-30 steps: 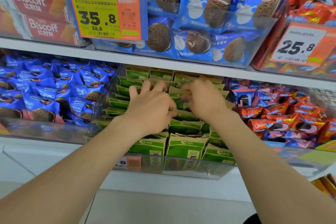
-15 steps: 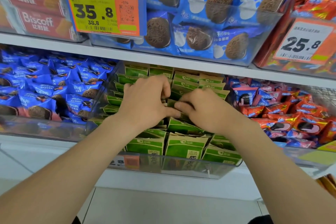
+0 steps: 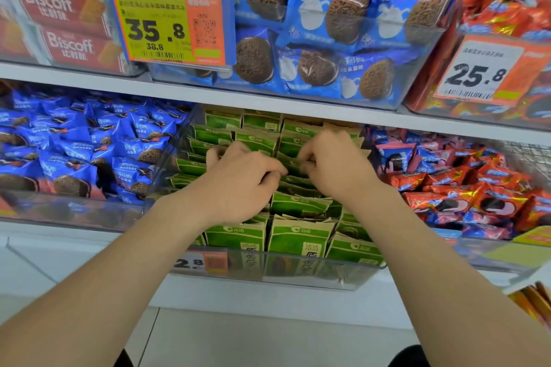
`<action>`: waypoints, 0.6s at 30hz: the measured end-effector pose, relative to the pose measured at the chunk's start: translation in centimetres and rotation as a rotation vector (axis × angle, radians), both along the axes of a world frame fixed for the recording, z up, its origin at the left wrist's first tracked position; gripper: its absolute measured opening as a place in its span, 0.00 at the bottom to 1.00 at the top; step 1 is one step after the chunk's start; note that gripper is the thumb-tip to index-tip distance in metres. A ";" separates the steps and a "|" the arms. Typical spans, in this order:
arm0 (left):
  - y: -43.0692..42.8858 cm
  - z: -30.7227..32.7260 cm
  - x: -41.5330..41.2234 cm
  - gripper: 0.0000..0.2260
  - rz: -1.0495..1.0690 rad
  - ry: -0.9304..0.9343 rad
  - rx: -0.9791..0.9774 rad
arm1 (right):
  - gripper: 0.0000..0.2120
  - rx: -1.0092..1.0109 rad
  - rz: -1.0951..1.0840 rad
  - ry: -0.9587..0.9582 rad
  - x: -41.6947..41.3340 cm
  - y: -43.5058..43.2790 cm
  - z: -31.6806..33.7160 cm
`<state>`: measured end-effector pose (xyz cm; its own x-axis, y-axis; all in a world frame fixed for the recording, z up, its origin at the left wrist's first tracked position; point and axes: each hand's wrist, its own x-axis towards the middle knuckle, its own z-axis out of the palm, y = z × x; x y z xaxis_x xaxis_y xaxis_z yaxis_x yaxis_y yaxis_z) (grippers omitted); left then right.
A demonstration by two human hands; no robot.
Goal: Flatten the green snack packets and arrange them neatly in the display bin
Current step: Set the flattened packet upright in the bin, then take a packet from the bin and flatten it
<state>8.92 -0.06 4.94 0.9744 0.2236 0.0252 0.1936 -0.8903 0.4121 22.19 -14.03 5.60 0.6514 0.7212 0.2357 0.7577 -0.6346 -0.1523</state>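
Green snack packets stand in rows inside a clear display bin on the lower shelf. Both my hands reach into the middle of the bin. My left hand lies over the left rows with its fingers curled down among the packets, the thumb pointing right. My right hand has its fingers bent and pinches the top edge of a green packet in the middle row. The packets under my hands are hidden. The back rows stand upright; several front packets lean.
A clear bin of blue cookie packets stands to the left, and a bin of red and blue packets to the right. The upper shelf overhangs the bins, carrying price tags and large blue cookie packs.
Both hands shifted slightly deeper and left among the middle rows, staying close together. The view tilted a little; the packets' order looks much the same.
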 end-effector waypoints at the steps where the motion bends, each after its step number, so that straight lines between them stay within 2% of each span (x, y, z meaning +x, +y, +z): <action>1: -0.1 -0.1 -0.1 0.17 0.004 -0.028 0.003 | 0.05 -0.006 -0.001 -0.028 -0.1 -0.1 0.1; 3: -0.3 -0.1 -0.5 0.15 0.019 -0.131 0.009 | 0.05 0.050 0.013 -0.087 -0.6 -0.8 0.6; 9: -0.9 -0.2 -1.4 0.05 0.146 -0.512 -0.126 | 0.02 0.474 0.225 -0.182 -3.1 -3.7 2.1; 15: -4.0 2.0 -4.0 0.14 0.069 -0.916 -0.239 | 0.05 0.930 0.249 -0.298 -7.8 -4.8 3.7; 17: -4.9 2.5 -4.8 0.15 0.014 -0.968 -0.244 | 0.04 1.053 0.259 -0.240 -9.2 -4.8 3.8; 18: -5.3 2.6 -5.1 0.15 0.011 -0.977 -0.245 | 0.04 1.105 0.263 -0.145 -9.8 -4.8 3.8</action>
<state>3.83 -5.34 7.53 0.5491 0.3387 0.7640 -0.3196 -0.7597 0.5664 12.43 -18.82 9.36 0.4257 0.1830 0.8862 0.9033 -0.0274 -0.4282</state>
